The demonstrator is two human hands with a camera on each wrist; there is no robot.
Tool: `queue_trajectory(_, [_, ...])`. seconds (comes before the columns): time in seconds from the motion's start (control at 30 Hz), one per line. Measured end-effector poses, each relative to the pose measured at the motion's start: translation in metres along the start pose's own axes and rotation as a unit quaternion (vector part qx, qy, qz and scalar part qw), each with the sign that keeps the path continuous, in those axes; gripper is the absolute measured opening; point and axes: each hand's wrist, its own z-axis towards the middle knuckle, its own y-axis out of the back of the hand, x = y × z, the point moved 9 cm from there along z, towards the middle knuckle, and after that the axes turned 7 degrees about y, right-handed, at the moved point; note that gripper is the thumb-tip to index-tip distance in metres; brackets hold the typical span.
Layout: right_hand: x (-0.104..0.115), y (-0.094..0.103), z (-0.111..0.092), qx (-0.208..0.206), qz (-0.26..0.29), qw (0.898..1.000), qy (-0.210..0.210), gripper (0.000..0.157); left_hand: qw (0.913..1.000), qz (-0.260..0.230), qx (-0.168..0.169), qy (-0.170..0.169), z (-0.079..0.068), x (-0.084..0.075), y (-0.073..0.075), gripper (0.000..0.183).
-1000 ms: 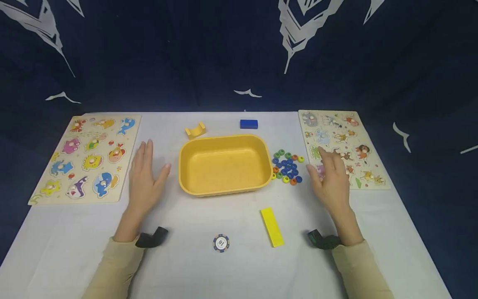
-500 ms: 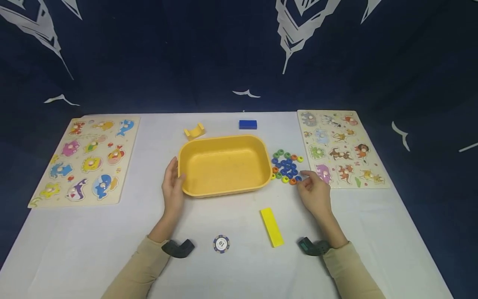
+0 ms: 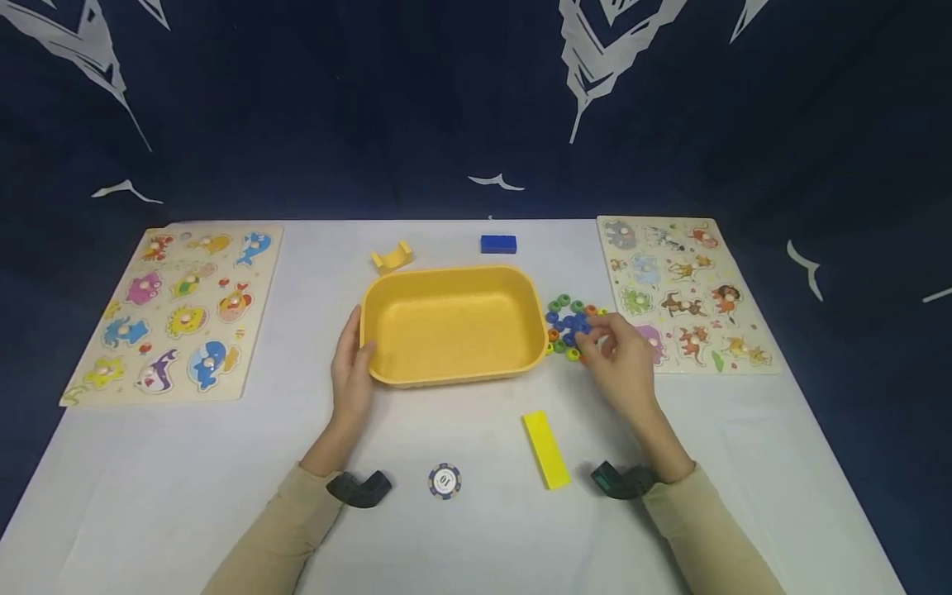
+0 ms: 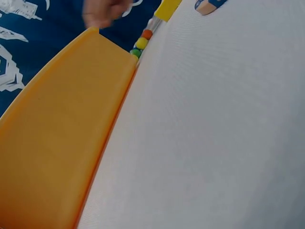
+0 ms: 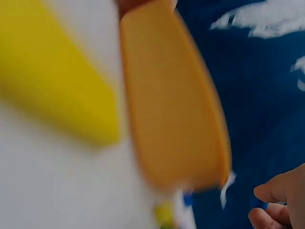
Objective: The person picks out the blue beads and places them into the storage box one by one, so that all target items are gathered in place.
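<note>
A yellow plastic tray lies in the middle of the white table. My left hand holds its left end, thumb over the rim and fingers along the outer wall. Wooden beads in blue, green, orange and yellow lie loose by the tray's right end. Over their right side is my right hand, with fingertips partly hiding the beads. The right wrist view shows its thumb and fingers pinching one blue bead. From the left wrist, the tray's inside fills the left of the view.
Knobbed animal puzzle boards stand at left and right. Behind the tray lie a yellow arched block and a blue block. Nearer me are a long yellow block and a poker chip.
My left hand has moved right, from beside the left board to the tray's end, and taken hold of it. My right hand has come left off the right board and picked up a blue bead.
</note>
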Motion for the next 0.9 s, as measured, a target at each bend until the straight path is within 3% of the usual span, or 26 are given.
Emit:
queue_trajectory(0.1, [0.040,-0.017,0.021,0.041,0.060,0.997,0.025,0.020,0.9997,0.021,0.007,0.008,0.001,-0.001,-0.002,0.054])
queue_trajectory(0.23, [0.091,-0.060,0.041,0.123,0.115,0.985,0.045,0.017,0.9992,0.030,0.014,0.020,0.001,-0.005,-0.004,0.057])
queue_trajectory(0.4, [0.136,-0.127,0.047,0.234,0.107,0.965,0.047,0.016,0.9993,0.027,-0.001,0.024,0.001,-0.004,-0.001,0.056])
queue_trajectory(0.53, [0.153,-0.171,0.042,0.303,0.067,0.950,0.045,0.016,0.9994,0.021,-0.012,0.023,0.000,-0.002,0.001,0.056])
queue_trajectory(0.63, [0.157,-0.192,0.037,0.339,0.038,0.939,0.044,0.014,0.9993,0.026,-0.012,0.025,-0.001,-0.002,0.000,0.056])
queue_trajectory(0.9, [0.160,-0.216,0.034,0.372,-0.007,0.927,0.046,0.013,0.9972,0.073,-0.013,-0.006,-0.005,-0.013,-0.003,0.055])
